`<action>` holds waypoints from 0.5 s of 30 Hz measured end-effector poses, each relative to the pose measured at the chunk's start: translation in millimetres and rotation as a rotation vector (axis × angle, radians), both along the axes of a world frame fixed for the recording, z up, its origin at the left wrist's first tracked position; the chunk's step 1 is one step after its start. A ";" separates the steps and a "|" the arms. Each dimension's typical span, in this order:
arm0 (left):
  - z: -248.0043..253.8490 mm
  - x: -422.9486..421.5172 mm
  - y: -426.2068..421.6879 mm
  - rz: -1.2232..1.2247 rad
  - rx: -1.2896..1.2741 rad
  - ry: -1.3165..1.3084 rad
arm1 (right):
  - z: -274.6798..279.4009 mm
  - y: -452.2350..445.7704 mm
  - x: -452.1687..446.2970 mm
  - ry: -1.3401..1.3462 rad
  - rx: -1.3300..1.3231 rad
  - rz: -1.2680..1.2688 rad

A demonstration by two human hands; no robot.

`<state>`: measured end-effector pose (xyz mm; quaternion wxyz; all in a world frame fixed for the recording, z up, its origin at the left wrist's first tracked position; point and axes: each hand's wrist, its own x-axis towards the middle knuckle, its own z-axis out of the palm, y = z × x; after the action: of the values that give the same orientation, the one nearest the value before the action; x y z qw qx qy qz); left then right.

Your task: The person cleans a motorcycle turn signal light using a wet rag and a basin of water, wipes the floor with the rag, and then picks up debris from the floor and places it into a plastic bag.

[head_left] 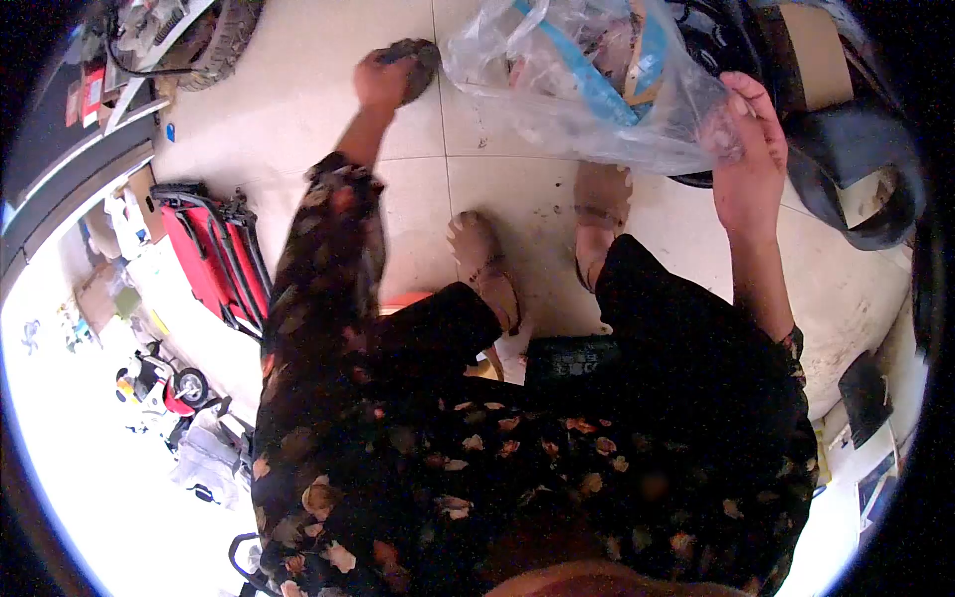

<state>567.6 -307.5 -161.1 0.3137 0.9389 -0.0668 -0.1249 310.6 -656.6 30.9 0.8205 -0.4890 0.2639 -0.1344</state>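
My left hand (380,82) reaches out over the tiled floor, its fingers closed on a dark, rounded object (421,72). What kind of thing it is I cannot make out; it may be soft, like a wad of cloth. To its right is a clear plastic bag (577,117) with blue stripes and mixed contents that are hard to tell apart. The bag's right side is pinched in my right hand (748,169), fingers bent around the film. A small gap separates the dark object from the bag.
My feet in sandals (481,254) stand on the tiles (398,224). A folded red item with a black frame (214,254) lies at left, below a knobby tyre (224,45). Black rubber pieces (846,164) and cardboard (808,60) are at right. A motorbike (164,383) stands in the bright area outside.
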 end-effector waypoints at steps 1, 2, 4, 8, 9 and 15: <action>20.7 6.4 1.3 0.011 -0.193 0.114 | 0.4 1.3 -0.4 -0.014 0.022 -0.013; 42.0 12.7 2.3 0.036 -0.379 0.233 | 1.8 2.7 -0.7 0.024 -0.027 -0.012; 139.0 2.1 -25.0 0.070 -0.586 0.435 | 5.0 5.1 0.3 0.099 -0.123 -0.004; 224.4 -31.8 -81.2 -0.121 -0.671 0.423 | -6.6 -4.3 -6.1 0.341 -0.054 0.144; 232.1 -44.7 -96.3 -0.219 -0.629 0.397 | -10.1 -8.1 -8.5 0.335 0.020 0.172; 163.0 -82.7 -159.9 -0.669 -0.394 0.055 | -7.7 -1.6 -7.7 0.167 0.131 0.073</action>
<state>484.9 -467.4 1.9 0.4318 0.7833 -0.3833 -0.2304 302.8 -658.2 23.2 0.8303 -0.4529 0.3216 -0.0458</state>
